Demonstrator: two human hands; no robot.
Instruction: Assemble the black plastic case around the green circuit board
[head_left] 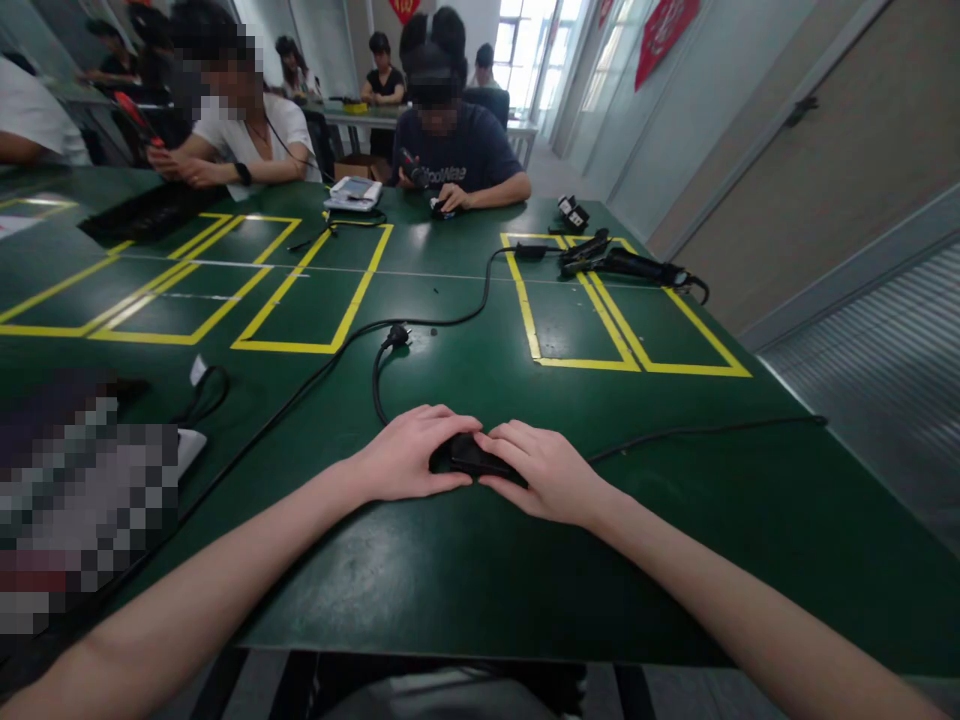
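A black power adapter lies low over the green table, gripped from both ends. My left hand is closed around its left end, thumb and fingers curled about it. On the other end my right hand is closed too, fingertips on the top and thumb along the near side. A cord with a black plug runs from beside my left hand to the table beyond it. From my right hand a thin black cable stretches toward the right edge. Both hands hide parts of the adapter.
Another long black cable crosses the green table to a black tool at the far right. Yellow tape marks rectangles. A blurred-out item lies at left. Co-workers sit opposite, near a white device and a black tray.
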